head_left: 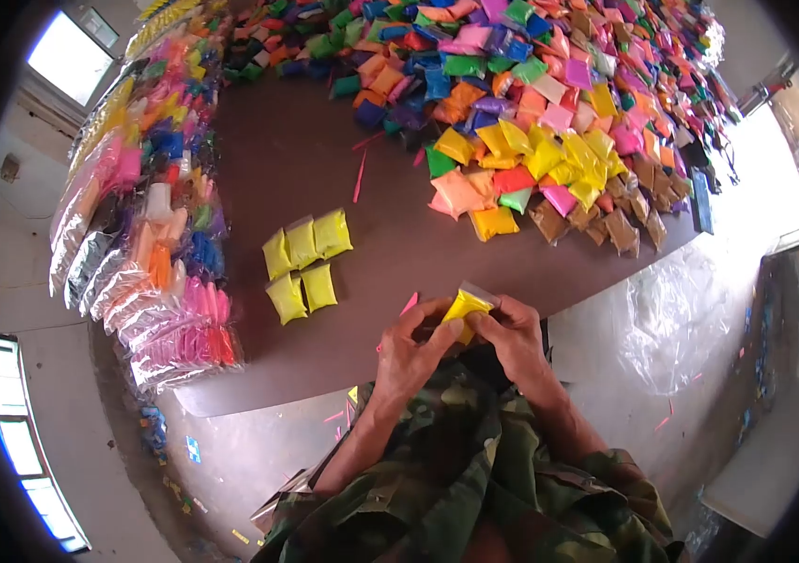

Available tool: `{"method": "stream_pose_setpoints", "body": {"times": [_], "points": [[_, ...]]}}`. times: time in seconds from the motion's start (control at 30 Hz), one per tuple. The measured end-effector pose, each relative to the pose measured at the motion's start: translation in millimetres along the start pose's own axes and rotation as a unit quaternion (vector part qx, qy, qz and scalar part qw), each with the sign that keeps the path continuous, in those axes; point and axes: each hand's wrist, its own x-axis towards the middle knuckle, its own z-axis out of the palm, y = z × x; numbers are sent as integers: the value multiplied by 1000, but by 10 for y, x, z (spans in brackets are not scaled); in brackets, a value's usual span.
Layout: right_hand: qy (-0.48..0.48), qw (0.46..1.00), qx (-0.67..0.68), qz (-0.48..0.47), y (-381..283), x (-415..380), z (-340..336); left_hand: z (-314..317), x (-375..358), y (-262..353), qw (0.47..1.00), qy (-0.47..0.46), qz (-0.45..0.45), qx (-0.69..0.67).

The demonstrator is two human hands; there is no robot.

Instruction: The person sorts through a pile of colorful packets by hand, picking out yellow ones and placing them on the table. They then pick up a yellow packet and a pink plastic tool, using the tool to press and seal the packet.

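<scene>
Close to my body, at the table's near edge, a small yellow packet point(468, 305) with a clear top edge is held between both hands. My left hand point(415, 340) pinches its left side, thumb on the front. My right hand point(510, 333) grips its right side with thumb and fingers. Left of my hands, several yellow packets point(320, 286) lie flat on the brown table point(324, 361) in two rows, three behind and two in front. A thin pink strip point(410, 302) shows beside my left hand.
A large pile of mixed-colour packets point(559, 155) covers the back and right of the table. Stacked clear bags of coloured packets point(174, 253) line its left side. Pink strips point(359, 176) lie mid-table. Clear plastic point(671, 328) is on the floor at right.
</scene>
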Motion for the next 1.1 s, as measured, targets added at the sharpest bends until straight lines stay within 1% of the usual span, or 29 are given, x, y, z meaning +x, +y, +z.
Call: {"method": "stream_pose_setpoints", "body": {"times": [0.07, 0.13, 0.23, 0.33, 0.37, 0.47, 0.57, 0.67, 0.73, 0.77, 0.87, 0.97, 1.07, 1.1], "points": [[-4, 997, -75, -16, 33, -8, 7, -21, 11, 11, 999, -12, -24, 37], [-20, 990, -136, -30, 15, -9, 13, -38, 37, -114, 1000, -10, 3, 16], [-5, 998, -55, 24, -24, -20, 85, 0, 63, -214, 1000, 9, 29, -3], [-1, 999, 30, 38, -32, -32, 89, 7, 64, -254, 998, 24, 53, 8], [4, 999, 30, 29, -27, -37, 84, 7, 58, -262, 998, 26, 61, 15], [9, 1000, 15, 1, -2, -28, 43, 77, 57, -178, 999, 26, 6, -36], [-10, 1000, -20, -19, 76, -5, 6, 83, 73, -107, 998, 9, -8, -60], [-10, 998, -50, -27, 57, 2, 21, 38, 94, -98, 994, 29, 22, 107], [7, 996, -89, -22, -6, 11, 57, 59, 97, -96, 993, 53, 33, 101], [0, 994, -104, -22, 9, 17, 44, 76, 87, -105, 993, 62, 37, 95], [3, 1000, -28, -12, -48, 0, 127, 91, 71, -160, 993, 101, -4, 67], [-1, 995, -92, -29, 97, 30, 9, 94, 72, -274, 996, 86, 13, 21], [37, 995, -73, -51, 64, 60, -6, 114, 10, -180, 998, 19, -35, 44], [26, 992, -110, -50, 55, 54, -40, 125, -1, -116, 999, 12, -42, 22]]}}
